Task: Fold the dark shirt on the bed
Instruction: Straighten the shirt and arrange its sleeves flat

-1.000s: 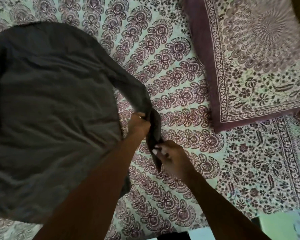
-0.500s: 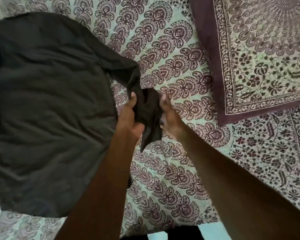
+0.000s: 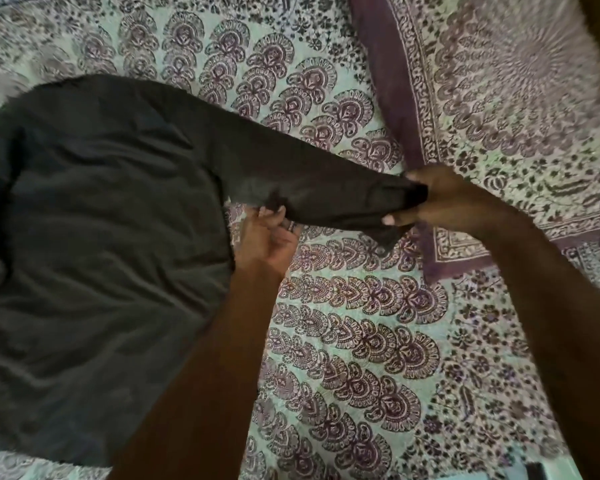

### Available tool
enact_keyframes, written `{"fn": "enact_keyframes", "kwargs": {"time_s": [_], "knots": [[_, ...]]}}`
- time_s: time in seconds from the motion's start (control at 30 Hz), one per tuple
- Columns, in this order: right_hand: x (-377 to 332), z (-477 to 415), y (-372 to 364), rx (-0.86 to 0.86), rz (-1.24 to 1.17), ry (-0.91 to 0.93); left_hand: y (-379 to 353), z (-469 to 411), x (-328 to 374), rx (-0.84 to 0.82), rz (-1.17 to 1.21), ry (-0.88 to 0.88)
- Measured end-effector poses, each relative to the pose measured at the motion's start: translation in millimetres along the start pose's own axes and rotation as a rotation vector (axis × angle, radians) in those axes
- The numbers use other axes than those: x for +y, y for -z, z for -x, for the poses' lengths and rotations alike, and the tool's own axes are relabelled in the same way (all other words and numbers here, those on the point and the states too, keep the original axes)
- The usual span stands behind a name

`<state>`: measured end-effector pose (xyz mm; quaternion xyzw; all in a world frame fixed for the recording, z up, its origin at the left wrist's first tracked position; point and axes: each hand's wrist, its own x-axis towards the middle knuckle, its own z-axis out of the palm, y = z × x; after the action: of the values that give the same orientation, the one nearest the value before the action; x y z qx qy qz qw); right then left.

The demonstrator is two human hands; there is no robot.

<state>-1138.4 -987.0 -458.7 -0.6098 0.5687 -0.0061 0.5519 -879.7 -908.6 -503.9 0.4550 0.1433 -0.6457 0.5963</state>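
Where the view starts on the left, the shirt (image 3: 101, 237) lies flat on the bed (image 3: 361, 341). The left edge of the view cuts off that side of the shirt, so any sleeve there cannot be seen. The shirt is dark and its folds are hard to make out.

The left hand (image 3: 267, 237) is just under the sleeve (image 3: 309, 181), close to the shirt's body. Its fingers curl up and pinch a small bunch of cloth at the sleeve's lower edge. The cloth hides part of the fingertips.

The sleeve is stretched out to the right. The right hand (image 3: 444, 199) grips its end, and most of the cuff is hidden inside that hand. A bit of cloth hangs below the thumb.

The pillow (image 3: 499, 98) is blurry and cut off at the top and right. A dark thing (image 3: 536, 470) in the bottom corner is too cut off to tell.
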Motion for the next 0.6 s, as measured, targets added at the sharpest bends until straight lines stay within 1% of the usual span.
{"fn": "enact_keyframes", "kwargs": {"time_s": [0.07,0.13,0.27,0.33,0.4,0.47,0.5,0.53,0.57,0.6], "knots": [[-6,2,29,0.019,0.076,0.035,-12,-7,-4,0.021,-0.013,0.019],[-11,0,52,0.081,0.089,0.069,-24,-17,-8,0.058,-0.064,0.047],[-16,-15,94,0.208,0.166,0.136,-50,-43,-16,0.163,-0.223,0.110],[-18,-28,112,0.198,0.225,0.146,-62,-57,-20,0.212,-0.268,0.129],[-19,-44,128,0.204,0.377,0.142,-68,-66,-24,0.210,-0.363,0.168],[-22,-59,137,0.240,0.548,0.170,-70,-69,-27,0.164,-0.543,0.205],[-24,-66,140,0.254,0.603,0.178,-70,-68,-31,0.186,-0.693,0.171],[-26,-73,143,0.259,0.648,0.175,-69,-69,-34,0.239,-0.888,0.081],[-28,-80,146,0.256,0.696,0.161,-69,-70,-37,0.300,-1.110,-0.055],[-30,-86,148,0.251,0.742,0.138,-70,-71,-39,0.365,-1.342,-0.240]]}}
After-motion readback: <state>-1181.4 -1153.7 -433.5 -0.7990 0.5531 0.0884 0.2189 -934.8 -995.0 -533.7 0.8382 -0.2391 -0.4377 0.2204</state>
